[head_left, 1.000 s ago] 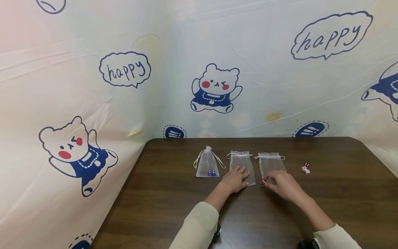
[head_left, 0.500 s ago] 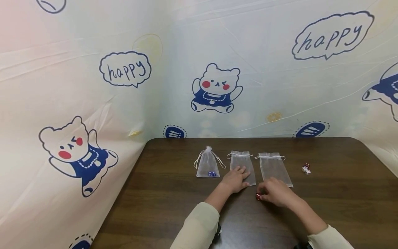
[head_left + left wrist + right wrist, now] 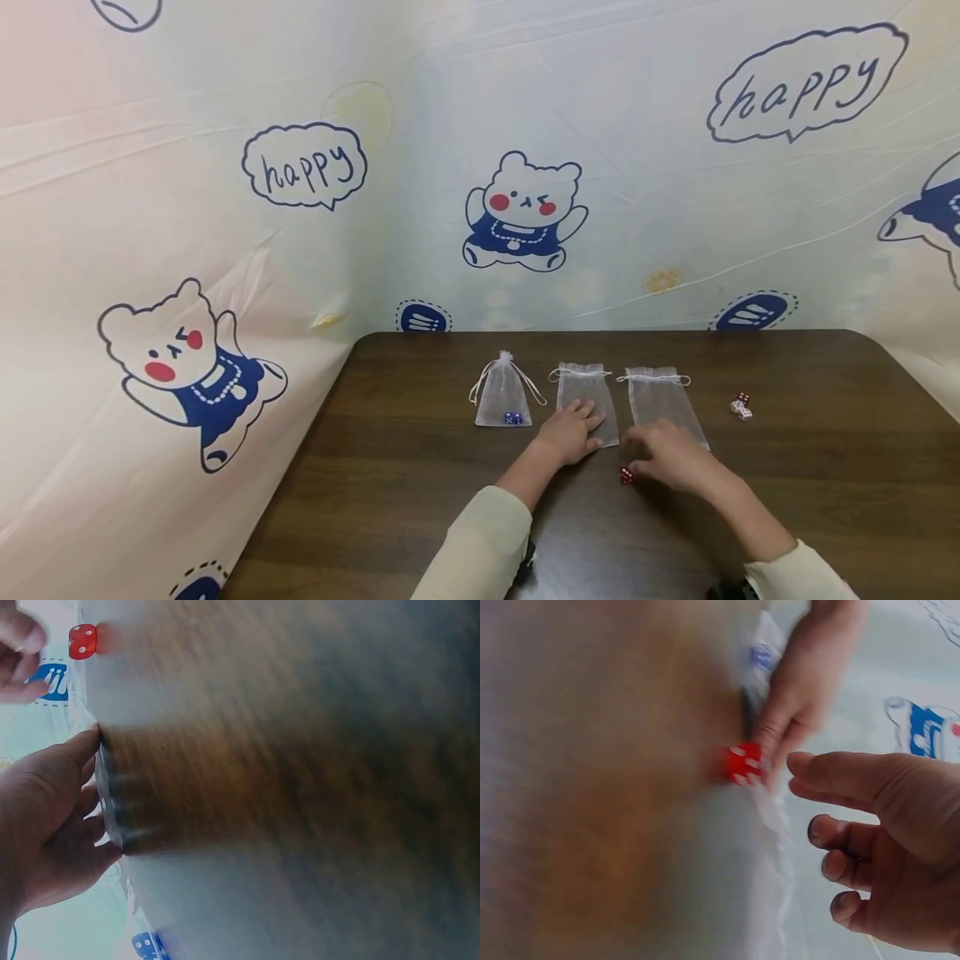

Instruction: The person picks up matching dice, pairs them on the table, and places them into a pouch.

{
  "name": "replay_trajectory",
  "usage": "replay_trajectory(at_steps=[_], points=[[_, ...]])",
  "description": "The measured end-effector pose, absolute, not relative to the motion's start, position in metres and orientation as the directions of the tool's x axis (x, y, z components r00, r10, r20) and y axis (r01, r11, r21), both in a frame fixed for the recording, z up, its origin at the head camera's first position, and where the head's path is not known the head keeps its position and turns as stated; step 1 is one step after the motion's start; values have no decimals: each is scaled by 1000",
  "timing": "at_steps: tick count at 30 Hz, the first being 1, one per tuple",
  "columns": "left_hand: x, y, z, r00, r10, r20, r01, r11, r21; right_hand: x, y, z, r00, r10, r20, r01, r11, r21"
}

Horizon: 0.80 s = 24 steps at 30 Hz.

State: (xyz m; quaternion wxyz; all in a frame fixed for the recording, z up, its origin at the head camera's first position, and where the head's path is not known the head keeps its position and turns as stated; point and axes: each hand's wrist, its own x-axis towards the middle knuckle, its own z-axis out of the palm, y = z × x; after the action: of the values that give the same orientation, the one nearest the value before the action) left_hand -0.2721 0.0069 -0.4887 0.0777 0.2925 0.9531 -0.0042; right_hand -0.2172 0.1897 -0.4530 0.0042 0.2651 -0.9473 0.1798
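My left hand [image 3: 567,433] lies with spread fingers on the middle sheer white drawstring bag [image 3: 583,383], pressing it to the table. A red die [image 3: 626,476] with white pips rests on the wood in front of the bags. Just right of that die is my right hand [image 3: 671,457], overlapping the lower part of the right-hand drawstring bag [image 3: 660,398]. In the right wrist view, a gap shows between the right fingertips [image 3: 799,763] and the red die [image 3: 744,763]; nothing is held. The left wrist view also shows the red die [image 3: 82,641] standing alone.
A third drawstring bag [image 3: 501,392], gathered at its neck, sits at the left with blue dice [image 3: 513,418] in its bottom. White dice [image 3: 741,410] and a red die [image 3: 743,397] lie together to the right on the brown table [image 3: 825,467]. A printed cloth [image 3: 637,108] hangs behind.
My right hand has carried the red die from the right bag's lower edge toward the front, let go of it and drawn slightly away. My left hand has stayed in place.
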Motion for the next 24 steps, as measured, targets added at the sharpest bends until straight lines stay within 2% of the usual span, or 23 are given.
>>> replay_trajectory(at_steps=[6, 11, 20, 24], points=[[-271, 7, -488, -815, 561, -144, 564, 825, 23, -231, 211, -428, -896, -393, 208, -444, 821, -359], [-271, 8, -486, -815, 558, -158, 562, 827, 19, -241, 237, -420, -930, -307, 203, -364, 848, -384], [-272, 11, -486, -821, 542, -180, 550, 835, 7, -261, 297, -439, -958, -165, 236, -255, 866, -430], [-272, 11, -487, -821, 540, -185, 548, 836, 6, -266, 316, -446, -979, -79, 189, -155, 887, -435]])
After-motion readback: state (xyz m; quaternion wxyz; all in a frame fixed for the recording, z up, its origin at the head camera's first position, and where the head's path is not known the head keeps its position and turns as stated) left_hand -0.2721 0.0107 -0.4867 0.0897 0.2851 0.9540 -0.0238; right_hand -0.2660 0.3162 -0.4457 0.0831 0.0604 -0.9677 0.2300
